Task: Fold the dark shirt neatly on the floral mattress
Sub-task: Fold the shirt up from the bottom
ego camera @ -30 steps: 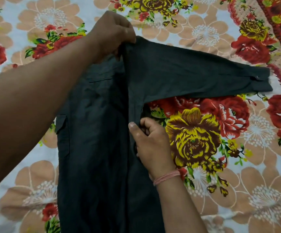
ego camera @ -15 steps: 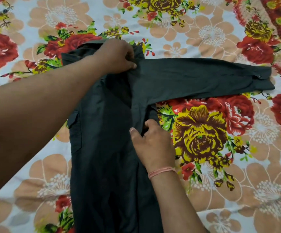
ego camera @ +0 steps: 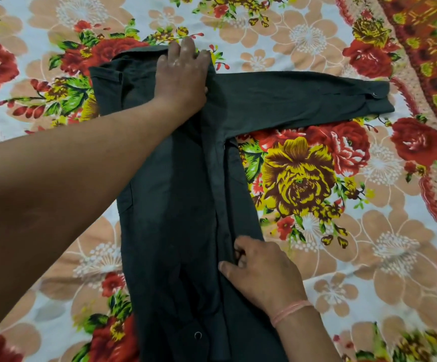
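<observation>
On the floral mattress (ego camera: 342, 270), dark shirt (ego camera: 170, 218) lies lengthwise. Left hand (ego camera: 182, 77) flat, fingers spread, on its collar end. Right hand (ego camera: 261, 273) pinches its right edge.

The left hand (ego camera: 181, 74) is pressing flat on the top of the dark shirt (ego camera: 170, 210), and its arm is lying across the shirt's left side, blocking that way. Right of this hand, the sleeve (ego camera: 298, 97) is stretching out sideways like a bar. Right of the right hand (ego camera: 261, 273), the floral mattress (ego camera: 369, 270) is lying bare.
</observation>
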